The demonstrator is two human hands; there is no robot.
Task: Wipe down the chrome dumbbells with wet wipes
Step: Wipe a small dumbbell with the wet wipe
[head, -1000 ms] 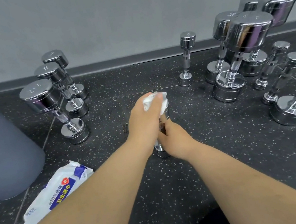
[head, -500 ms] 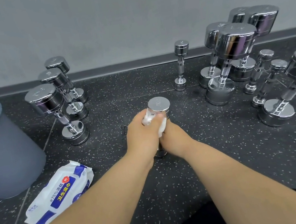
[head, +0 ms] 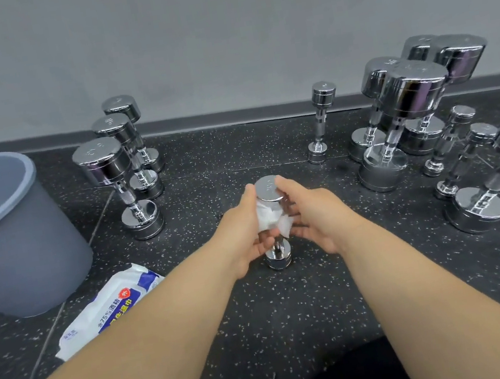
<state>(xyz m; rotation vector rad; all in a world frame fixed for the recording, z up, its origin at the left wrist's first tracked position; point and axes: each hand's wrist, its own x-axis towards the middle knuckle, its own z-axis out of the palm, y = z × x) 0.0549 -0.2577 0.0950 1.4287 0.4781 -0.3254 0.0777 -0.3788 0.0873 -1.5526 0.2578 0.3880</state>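
A small dumbbell (head: 269, 189) stands upright on the speckled floor (head: 294, 313), centre. The left hand (head: 242, 233) grips a white wipe (head: 268, 217) around its handle. The right hand (head: 318, 214) curls round its top end, forefinger on the rim. A pack of wipes (head: 110, 309) and a grey bin (head: 5, 244) sit to the left.
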